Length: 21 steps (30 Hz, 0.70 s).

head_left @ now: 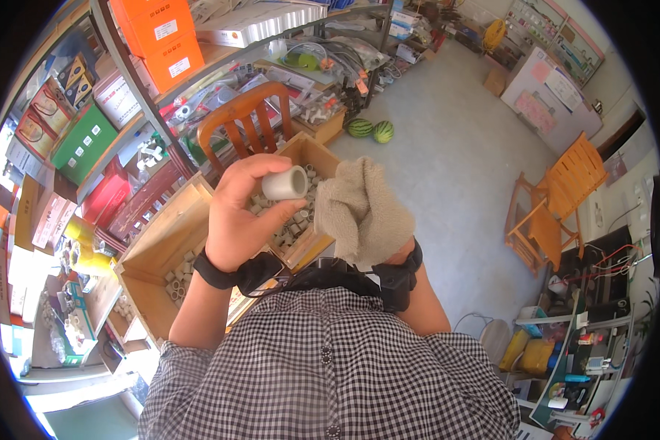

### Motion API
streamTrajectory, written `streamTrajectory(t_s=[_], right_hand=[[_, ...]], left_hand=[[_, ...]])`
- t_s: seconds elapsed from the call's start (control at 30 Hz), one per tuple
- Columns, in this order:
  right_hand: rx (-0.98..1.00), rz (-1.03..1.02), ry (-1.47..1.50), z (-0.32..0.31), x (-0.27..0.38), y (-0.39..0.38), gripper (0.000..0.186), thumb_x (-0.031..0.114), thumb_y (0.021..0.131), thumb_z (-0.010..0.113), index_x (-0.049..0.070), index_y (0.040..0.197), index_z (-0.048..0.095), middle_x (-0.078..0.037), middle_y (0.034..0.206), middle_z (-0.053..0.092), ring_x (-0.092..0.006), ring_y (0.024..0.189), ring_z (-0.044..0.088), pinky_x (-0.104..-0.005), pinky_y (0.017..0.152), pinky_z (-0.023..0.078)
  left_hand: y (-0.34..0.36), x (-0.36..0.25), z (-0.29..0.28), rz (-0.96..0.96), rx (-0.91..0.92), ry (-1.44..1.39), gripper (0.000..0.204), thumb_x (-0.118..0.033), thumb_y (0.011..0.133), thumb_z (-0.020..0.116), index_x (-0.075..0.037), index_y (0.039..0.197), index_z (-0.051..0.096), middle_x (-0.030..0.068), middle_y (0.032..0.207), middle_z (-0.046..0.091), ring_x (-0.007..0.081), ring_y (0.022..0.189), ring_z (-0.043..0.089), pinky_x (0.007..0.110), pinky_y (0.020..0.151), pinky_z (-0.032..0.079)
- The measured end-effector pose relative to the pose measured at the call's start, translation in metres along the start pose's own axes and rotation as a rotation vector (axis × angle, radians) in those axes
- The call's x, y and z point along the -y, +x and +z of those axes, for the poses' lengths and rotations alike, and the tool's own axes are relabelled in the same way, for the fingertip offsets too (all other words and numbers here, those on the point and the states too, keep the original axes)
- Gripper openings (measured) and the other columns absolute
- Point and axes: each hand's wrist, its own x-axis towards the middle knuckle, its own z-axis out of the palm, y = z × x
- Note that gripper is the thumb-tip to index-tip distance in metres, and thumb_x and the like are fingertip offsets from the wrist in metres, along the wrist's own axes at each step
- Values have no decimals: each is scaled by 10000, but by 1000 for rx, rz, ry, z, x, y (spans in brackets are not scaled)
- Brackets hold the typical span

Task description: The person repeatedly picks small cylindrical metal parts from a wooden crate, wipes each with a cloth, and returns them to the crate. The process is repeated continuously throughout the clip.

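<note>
Between the thumb and fingers of my left hand (236,209) is a short grey plastic pipe fitting (286,183), its open end turned to the right. Close beside it, my right hand (397,249) grips a bunched beige terry cloth (361,202) that hides most of its fingers. Behind and below both hands is a wooden box (308,147) holding several similar small fittings (290,233). At the lower left a second wooden box (141,265) holds more of these pieces (177,286), partly hidden by my left arm.
A wooden chair (243,99) stands behind the boxes, against shelves stacked with orange cartons (172,62) and assorted goods. Two watermelons (372,130) lie on the concrete floor (447,147). At the right are a wooden rocking chair (554,205) and a cluttered workbench (594,337).
</note>
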Motion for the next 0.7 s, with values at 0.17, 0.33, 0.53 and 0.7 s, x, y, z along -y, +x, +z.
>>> streamTrajectory(t_s=[0.17, 0.33, 0.53, 0.7], right_hand=[[8, -95, -323, 1, 7, -1, 452, 402, 1101, 300, 30, 1241, 517, -55, 1083, 617, -147, 918, 597, -258, 782, 511], [35, -131, -494, -16, 0, 1, 371, 312, 1076, 431, 37, 1319, 485, -77, 1214, 588, -173, 1096, 606, -299, 904, 533], [132, -71, -657, -30, 4, -1, 382, 119, 986, 584, 23, 1341, 479, -71, 1228, 584, -166, 1100, 597, -282, 924, 510], [245, -403, -1329, -34, 12, -5, 518, 78, 871, 701, 16, 1335, 479, -104, 1172, 608, -232, 1047, 625, -292, 931, 490]], left_hand=[[0, -7, 2, -85, 101, 140, 414, -102, 767, 831, -60, 1153, 688, 99, 1115, 682, 234, 977, 651, 334, 849, 520], [-1, -8, 7, -106, 140, 118, 429, -132, 762, 837, -60, 1157, 685, 94, 1106, 699, 246, 930, 664, 343, 820, 536], [0, 0, 19, 69, 211, 145, 424, -100, 723, 832, -78, 1123, 695, 95, 1088, 706, 294, 973, 659, 375, 839, 536], [4, -1, 21, 201, 256, 156, 413, -43, 699, 801, -93, 1098, 704, 86, 1077, 704, 303, 1002, 651, 395, 859, 528]])
